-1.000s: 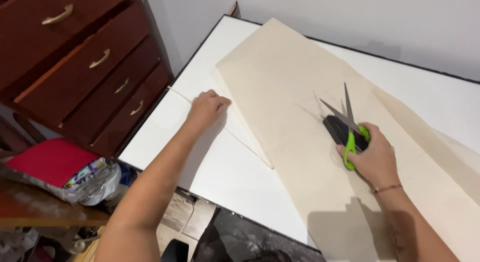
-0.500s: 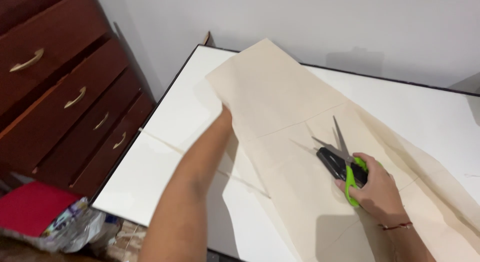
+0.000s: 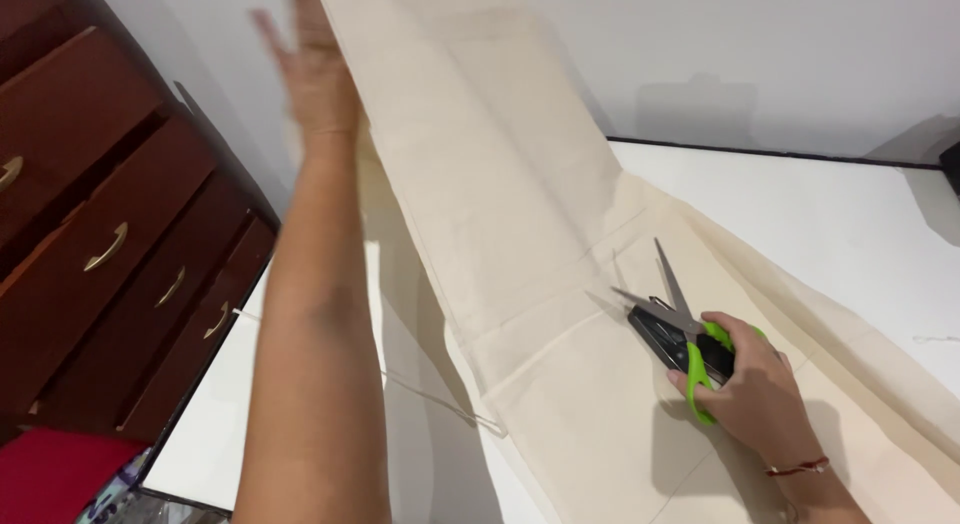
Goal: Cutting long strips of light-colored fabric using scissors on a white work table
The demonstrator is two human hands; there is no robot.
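Clearly, the cream cloth (image 3: 520,214) was the reference for everything in view. Its lower part lay flat on the white desk (image 3: 830,214), while its upper part was raised steeply above the desk's far-left corner, so that the cloth bent along a crease line near its middle. The left hand (image 3: 315,69) was up at the raised edge of the cloth, blurred; whether it pinched the edge or merely backed it with spread fingers could not be told. Raising that end appeared to keep the cloth taut and clear of the desk.

The right hand (image 3: 750,384) rested on the flat part of the cloth, to the right of the crease, closed around the green handles of the scissors (image 3: 680,329). The blades stood apart and pointed toward the raised part; they touched no edge of the cloth. Resting there, that hand probably also weighted the flat part in place.

A thin offcut strip (image 3: 430,394) trailed across the desk to the left of the cloth. A brown chest of drawers (image 3: 110,244) stood further left, beyond the desk's edge.
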